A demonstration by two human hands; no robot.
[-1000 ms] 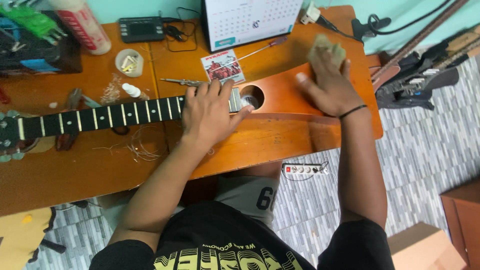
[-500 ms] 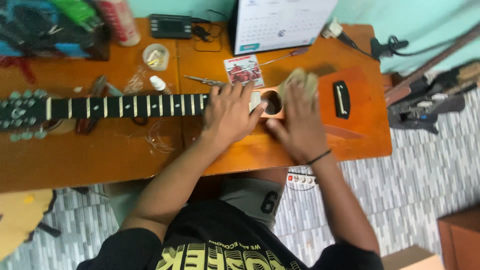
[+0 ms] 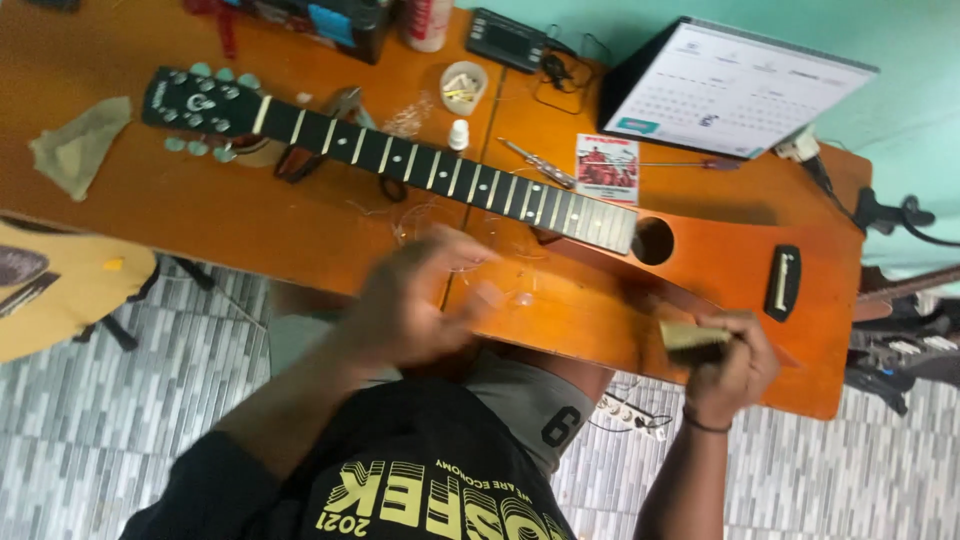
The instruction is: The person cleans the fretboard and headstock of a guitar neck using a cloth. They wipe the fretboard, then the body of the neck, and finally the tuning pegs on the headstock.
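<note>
Blurred left hand over the guitar

Your right hand (image 3: 733,350) gripped a cloth (image 3: 692,337) at the guitar (image 3: 700,270) edge; your left hand (image 3: 415,295) smeared, grip unreadable.

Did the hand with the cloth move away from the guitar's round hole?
Yes. The right hand with the cloth slid from beside the round hole to the guitar's near edge.

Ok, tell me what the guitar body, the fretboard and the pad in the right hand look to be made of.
Guitar body: seemingly wood with a smooth orange lacquer, judging by its even sheen. Fretboard: dark, likely wood, matte, crossed by pale fret strips that look metallic. Pad in the right hand: a tan block, possibly sponge or folded cloth; too small to tell.
</note>
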